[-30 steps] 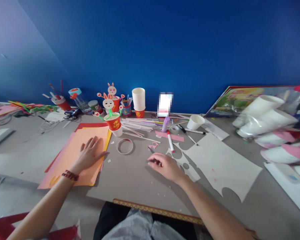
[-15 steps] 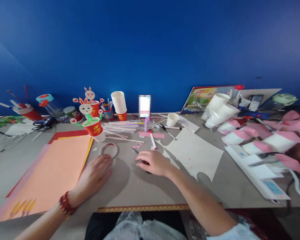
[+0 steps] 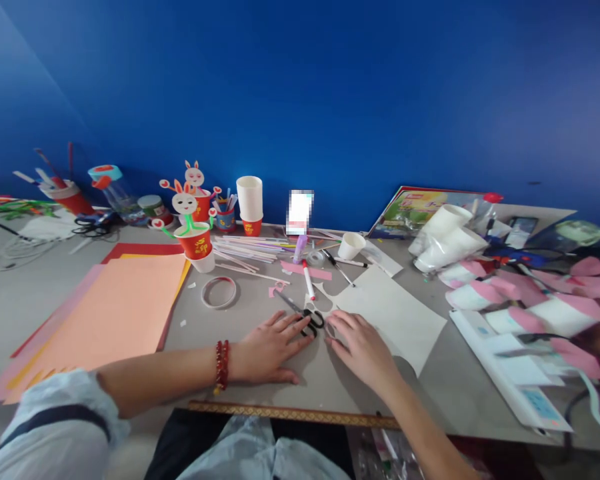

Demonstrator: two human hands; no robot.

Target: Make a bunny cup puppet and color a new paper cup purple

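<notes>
Scissors (image 3: 307, 312) partly under the flat, spread left hand (image 3: 270, 348); right hand (image 3: 363, 347) just beside, open, loosely curved.

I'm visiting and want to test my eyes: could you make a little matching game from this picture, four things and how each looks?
Things:
1. scissors
2. left hand
3. tape roll
4. top sheet of the paper stack

Looks:
A. peach-orange
B. a red bracelet at the wrist
C. black-handled
D. one whitish ring, lying flat

Pairs: 1-C, 2-B, 3-D, 4-A
</notes>
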